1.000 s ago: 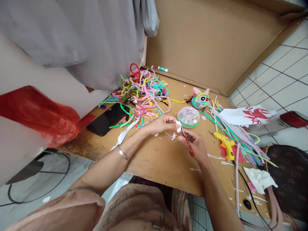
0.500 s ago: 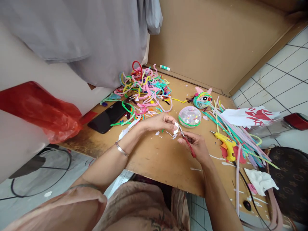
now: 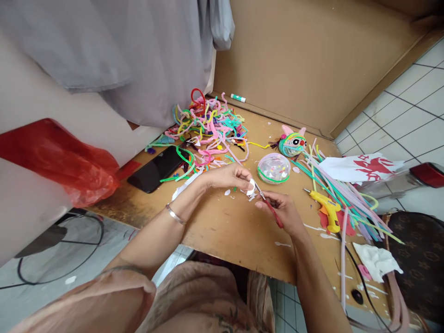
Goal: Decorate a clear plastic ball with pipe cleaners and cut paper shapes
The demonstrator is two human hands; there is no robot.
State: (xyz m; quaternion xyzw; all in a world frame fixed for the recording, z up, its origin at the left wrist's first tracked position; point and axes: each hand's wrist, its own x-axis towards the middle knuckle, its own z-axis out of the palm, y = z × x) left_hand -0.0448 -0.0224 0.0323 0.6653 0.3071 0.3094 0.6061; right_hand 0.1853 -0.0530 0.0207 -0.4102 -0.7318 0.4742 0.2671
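Now the left hand [image 3: 231, 177] pinches a white piece [image 3: 251, 187] just beside scissors [image 3: 272, 212] gripped in the right hand [image 3: 285, 209].

We're seeing red-handled scissors [image 3: 274, 215], a white paper piece [image 3: 251, 187], a yellow glue gun [image 3: 328, 208], and lighter motifs dotting that dark brown bag [image 3: 418, 263]!

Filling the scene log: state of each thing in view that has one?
Left hand: pinching small white flat piece
Right hand: gripping red-handled metal scissors
Scissor blades: opening too small to tell
Black rectangular phone: lying down, screen dark
Yellow plastic glue gun: on its side, unheld
Colourful fuzzy pipe-cleaner heap: tangled
Long pastel pipe cleaners: mostly straight, loosely bunched
White-and-teal glue stick: lying on its side
White paper tissue: crumpled
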